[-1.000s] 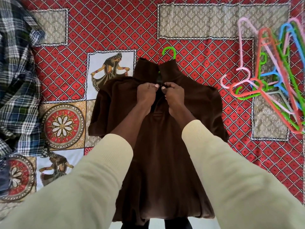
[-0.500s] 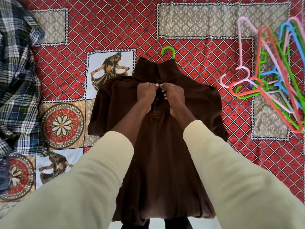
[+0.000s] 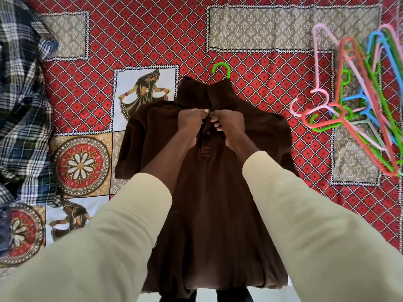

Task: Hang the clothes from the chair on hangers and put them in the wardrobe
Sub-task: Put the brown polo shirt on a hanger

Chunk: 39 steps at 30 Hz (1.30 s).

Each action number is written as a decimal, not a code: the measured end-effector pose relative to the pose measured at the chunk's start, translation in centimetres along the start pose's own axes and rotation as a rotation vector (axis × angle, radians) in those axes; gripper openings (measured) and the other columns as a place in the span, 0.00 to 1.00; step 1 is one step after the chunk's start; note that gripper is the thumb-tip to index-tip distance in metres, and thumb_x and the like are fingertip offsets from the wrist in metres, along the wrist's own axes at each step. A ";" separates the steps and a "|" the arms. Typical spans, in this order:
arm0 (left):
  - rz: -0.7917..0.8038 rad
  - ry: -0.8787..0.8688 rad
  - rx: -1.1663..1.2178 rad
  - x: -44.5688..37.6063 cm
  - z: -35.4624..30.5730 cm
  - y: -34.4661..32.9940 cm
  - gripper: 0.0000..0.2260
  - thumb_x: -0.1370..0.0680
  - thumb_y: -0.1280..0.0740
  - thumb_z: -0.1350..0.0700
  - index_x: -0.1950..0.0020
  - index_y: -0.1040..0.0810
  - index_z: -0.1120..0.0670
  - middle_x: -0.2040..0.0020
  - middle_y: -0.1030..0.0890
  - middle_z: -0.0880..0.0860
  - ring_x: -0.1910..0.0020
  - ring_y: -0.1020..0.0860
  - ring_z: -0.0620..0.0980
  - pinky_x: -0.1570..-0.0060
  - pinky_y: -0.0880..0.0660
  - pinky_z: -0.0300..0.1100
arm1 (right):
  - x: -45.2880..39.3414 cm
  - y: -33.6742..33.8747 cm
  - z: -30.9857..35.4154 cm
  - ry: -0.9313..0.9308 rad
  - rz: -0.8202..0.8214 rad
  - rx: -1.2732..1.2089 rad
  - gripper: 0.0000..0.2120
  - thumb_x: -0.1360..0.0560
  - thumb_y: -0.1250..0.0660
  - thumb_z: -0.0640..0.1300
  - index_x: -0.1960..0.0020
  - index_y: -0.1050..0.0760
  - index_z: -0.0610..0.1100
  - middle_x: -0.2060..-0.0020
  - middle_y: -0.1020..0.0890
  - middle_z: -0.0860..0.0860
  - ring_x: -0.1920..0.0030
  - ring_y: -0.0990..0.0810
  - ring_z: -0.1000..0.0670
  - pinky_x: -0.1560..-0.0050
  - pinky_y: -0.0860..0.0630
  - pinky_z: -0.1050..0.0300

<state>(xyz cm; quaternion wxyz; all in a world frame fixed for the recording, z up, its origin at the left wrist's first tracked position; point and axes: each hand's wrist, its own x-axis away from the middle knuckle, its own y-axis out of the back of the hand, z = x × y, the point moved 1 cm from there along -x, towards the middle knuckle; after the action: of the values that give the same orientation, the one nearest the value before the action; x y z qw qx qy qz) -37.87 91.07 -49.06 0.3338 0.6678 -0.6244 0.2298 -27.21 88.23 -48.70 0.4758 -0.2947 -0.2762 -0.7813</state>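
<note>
A dark brown polo shirt [image 3: 213, 203] lies face up on the patterned red bedspread [image 3: 152, 40], its hem hanging over the near edge. A green hanger [image 3: 221, 69] is inside it; only the hook shows above the collar. My left hand [image 3: 188, 125] and my right hand [image 3: 229, 125] meet at the button placket just below the collar, each pinching one side of the fabric. One button shows below my fingers.
A pile of coloured plastic hangers [image 3: 359, 99] lies on the right of the bed. A crumpled blue and green plaid shirt [image 3: 19, 101] lies along the left edge. The floor shows at the bottom.
My hands have stayed at the placket, with only small finger movements; a button below them now shows. The shirt and hanger have not moved.
</note>
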 end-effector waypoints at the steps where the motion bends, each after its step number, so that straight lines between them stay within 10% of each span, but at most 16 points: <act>1: -0.008 -0.003 -0.015 -0.1 0.0 0.0 0.03 0.24 0.30 0.60 0.55 0.18 0.59 0.62 0.19 0.53 0.64 0.24 0.48 0.69 0.30 0.35 | 0.1 -0.1 -0.1 0.021 -0.010 -0.001 0.04 0.30 0.30 0.35 0.62 0.19 0.37 0.69 0.20 0.48 0.71 0.26 0.54 0.70 0.29 0.63; 12: 0.007 -0.021 -0.125 -0.9 -0.3 0.0 0.07 0.26 0.26 0.60 0.63 0.21 0.58 0.68 0.22 0.52 0.70 0.26 0.45 0.67 0.29 0.37 | 0.1 -0.8 -1.9 0.304 -0.070 0.195 0.02 0.29 0.28 0.36 0.61 0.19 0.40 0.65 0.16 0.47 0.61 0.16 0.49 0.60 0.18 0.55; 27: 0.115 0.016 -0.124 -1.2 -0.2 0.5 0.04 0.20 0.33 0.61 0.48 0.21 0.59 0.62 0.22 0.51 0.66 0.24 0.47 0.68 0.28 0.35 | -1.0 -0.4 -1.6 0.271 -0.012 0.183 0.05 0.24 0.31 0.39 0.58 0.19 0.42 0.65 0.18 0.47 0.64 0.21 0.52 0.61 0.23 0.54; 34: -0.154 -0.105 -0.260 -1.5 0.4 0.3 0.11 0.28 0.25 0.54 0.66 0.23 0.54 0.64 0.19 0.53 0.65 0.20 0.53 0.57 0.19 0.50 | -1.5 -0.3 -1.5 0.250 -0.098 0.304 0.07 0.26 0.30 0.39 0.62 0.20 0.46 0.65 0.16 0.49 0.65 0.17 0.51 0.60 0.17 0.50; 39: -0.423 -0.325 -0.386 0.1 -2.9 0.8 0.15 0.25 0.32 0.42 0.56 0.27 0.53 0.62 0.24 0.46 0.60 0.23 0.49 0.56 0.28 0.45 | -0.7 -0.6 1.8 0.504 -0.272 0.567 0.05 0.26 0.36 0.43 0.52 0.25 0.42 0.58 0.21 0.50 0.58 0.25 0.50 0.57 0.29 0.55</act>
<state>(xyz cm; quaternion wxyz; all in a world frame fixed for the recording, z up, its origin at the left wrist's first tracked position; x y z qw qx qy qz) -38.33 93.12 -46.90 0.3908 0.7350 -0.5488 -0.0769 -27.12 90.17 -48.12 0.4835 0.0883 -0.3919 -0.7777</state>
